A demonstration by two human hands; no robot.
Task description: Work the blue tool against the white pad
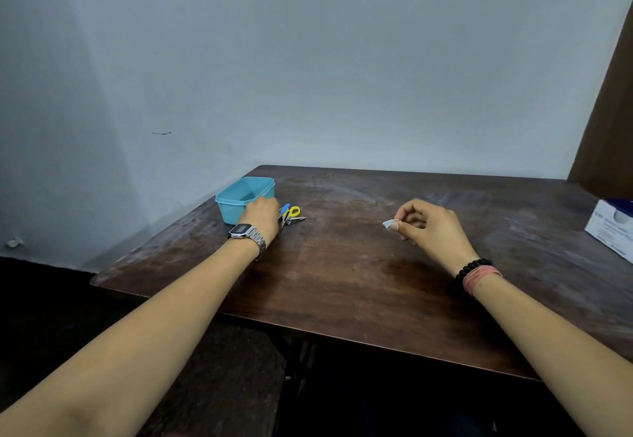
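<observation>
Pinching a white scrap [390, 223] at right of centre while the other hand reaches the tools at left.

Right hand [428, 227] holds the scrap between thumb and forefinger, other fingers curled under, just above the table [342, 282]. Left hand [262, 215] lies knuckles up between the tub [245, 198] and the scissors [291, 212], its fingers hidden, so whether it grips anything cannot be told; a metal clipper-like tool [293, 220] lies touching the scissors. To do this well, I judge the scrap wants a firm fingertip pinch, and the left hand should take one tool cleanly without nudging the tub. Dark, worn wood fills the lower frame; a pale wall stands behind; a white box [611, 227] sits at the right edge, a brown panel [609, 111] above it. A watch [245, 231] and bead bracelet [474, 267] ring the wrists.
</observation>
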